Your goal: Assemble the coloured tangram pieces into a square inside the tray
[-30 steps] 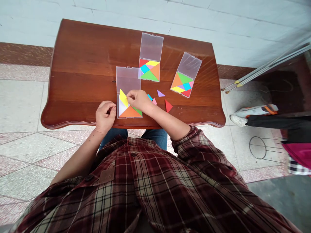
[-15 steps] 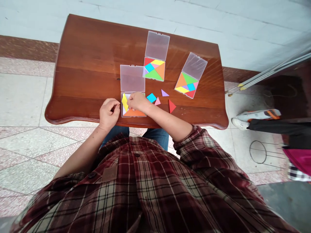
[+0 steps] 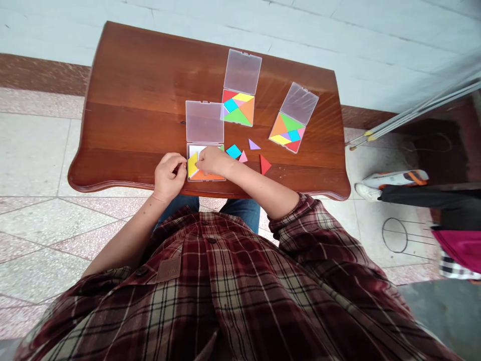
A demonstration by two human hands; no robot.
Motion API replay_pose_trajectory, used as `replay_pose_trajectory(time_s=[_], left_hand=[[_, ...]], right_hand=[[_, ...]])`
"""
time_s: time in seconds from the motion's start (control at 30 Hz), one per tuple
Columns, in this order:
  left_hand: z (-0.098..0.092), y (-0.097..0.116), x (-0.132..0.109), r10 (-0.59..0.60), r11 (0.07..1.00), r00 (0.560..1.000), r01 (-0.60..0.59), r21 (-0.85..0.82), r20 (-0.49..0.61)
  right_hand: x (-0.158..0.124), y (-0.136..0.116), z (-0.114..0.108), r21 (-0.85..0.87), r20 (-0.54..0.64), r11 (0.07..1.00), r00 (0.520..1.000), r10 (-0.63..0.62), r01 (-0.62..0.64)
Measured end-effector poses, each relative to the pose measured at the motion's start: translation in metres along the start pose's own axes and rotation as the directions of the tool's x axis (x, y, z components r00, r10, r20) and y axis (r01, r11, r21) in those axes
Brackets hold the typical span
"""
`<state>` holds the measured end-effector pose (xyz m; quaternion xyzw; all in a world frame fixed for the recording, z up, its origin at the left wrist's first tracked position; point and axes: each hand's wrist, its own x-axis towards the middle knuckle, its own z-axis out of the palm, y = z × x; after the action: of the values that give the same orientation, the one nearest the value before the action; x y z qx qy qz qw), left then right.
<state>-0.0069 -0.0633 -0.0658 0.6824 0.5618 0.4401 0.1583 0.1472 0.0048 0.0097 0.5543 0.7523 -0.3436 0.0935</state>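
My right hand [image 3: 213,161] reaches over an open clear tangram case [image 3: 205,122], fingers closed at the right edge of a yellow parallelogram piece [image 3: 193,164]. That piece sits slanted at the left inside the tray. Along the tray's front lies an orange triangle [image 3: 210,177], and a bit of a green piece [image 3: 222,148] shows past my hand, which hides the middle. My left hand [image 3: 170,175] is curled, thumb and fingertips together beside the case's left edge, with nothing visible in them. Loose to the right are a blue square [image 3: 233,151], a pink triangle [image 3: 243,157], a purple triangle [image 3: 254,144] and a red triangle [image 3: 265,164].
Two more open cases with filled tangrams, one at the back [image 3: 239,113] and one at the right [image 3: 288,131], lie on the brown wooden table [image 3: 143,100]. Off the table's right side are a person's leg [image 3: 409,201] and a wire frame [image 3: 394,235].
The yellow parallelogram has shifted down and turned, now leaning the other way along the tray's left side. My right hand moved slightly with it; my left hand stays almost still.
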Motion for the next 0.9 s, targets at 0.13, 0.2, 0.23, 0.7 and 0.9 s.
replay_pose_trajectory(time_s=[0.13, 0.2, 0.23, 0.7, 0.9], left_hand=[[0.0, 0.0, 0.001, 0.012, 1.0, 1.0, -0.012, 0.009, 0.002], [0.0, 0.0, 0.001, 0.009, 1.0, 1.0, -0.009, 0.007, 0.005], [0.0, 0.0, 0.001, 0.01, 1.0, 1.0, -0.01, 0.002, 0.003], [0.001, 0.0, 0.001, 0.005, 1.0, 1.0, -0.005, 0.005, -0.01], [0.001, -0.001, 0.001, 0.017, 1.0, 1.0, -0.016, 0.021, -0.02]], right_hand=[[0.002, 0.0, 0.002, -0.141, -0.168, 0.987, 0.98, -0.104, 0.08], [0.003, 0.0, 0.005, -0.204, -0.226, 0.973, 0.962, -0.156, 0.11], [0.003, 0.0, 0.007, -0.229, -0.235, 0.965, 0.955, -0.184, 0.129], [0.001, 0.004, 0.012, -0.355, -0.079, 0.873, 0.919, -0.386, 0.336], [0.005, 0.008, 0.01, -0.353, -0.052, 0.86, 0.91, -0.411, 0.368]])
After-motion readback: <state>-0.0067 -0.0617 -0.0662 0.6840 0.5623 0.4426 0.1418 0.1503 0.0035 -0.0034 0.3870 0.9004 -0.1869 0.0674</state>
